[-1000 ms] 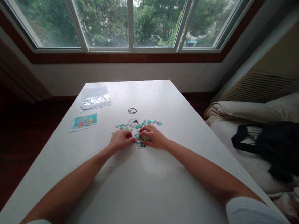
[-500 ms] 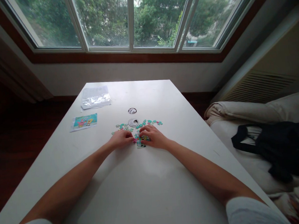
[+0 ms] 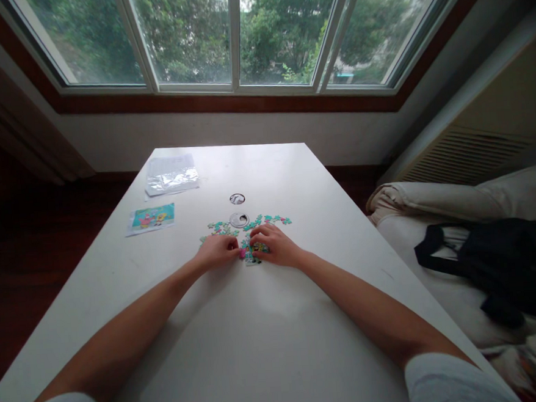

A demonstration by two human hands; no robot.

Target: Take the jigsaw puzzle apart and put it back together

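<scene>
A partly joined jigsaw puzzle (image 3: 253, 262) lies flat on the white table, partly hidden under my fingers. My left hand (image 3: 219, 251) is closed at its left side, thumb and fingers pinching at a pink jigsaw piece (image 3: 242, 253) against the puzzle's edge. My right hand (image 3: 273, 244) rests over the puzzle's right side, its fingers curved and apart, the tips touching the picture. Loose green jigsaw pieces (image 3: 276, 219) lie in a band beyond both hands. Some of them are covered by my left hand.
Two round printed discs (image 3: 237, 199) lie past the pieces, one farther off. To the left are a picture card (image 3: 152, 219) and a clear plastic bag (image 3: 172, 176) on paper. A couch with a dark garment (image 3: 506, 264) stands right of the white table (image 3: 260, 348).
My left thumb and fingers have shifted very slightly at the pink piece, which shows a little differently. My right hand stays put.
</scene>
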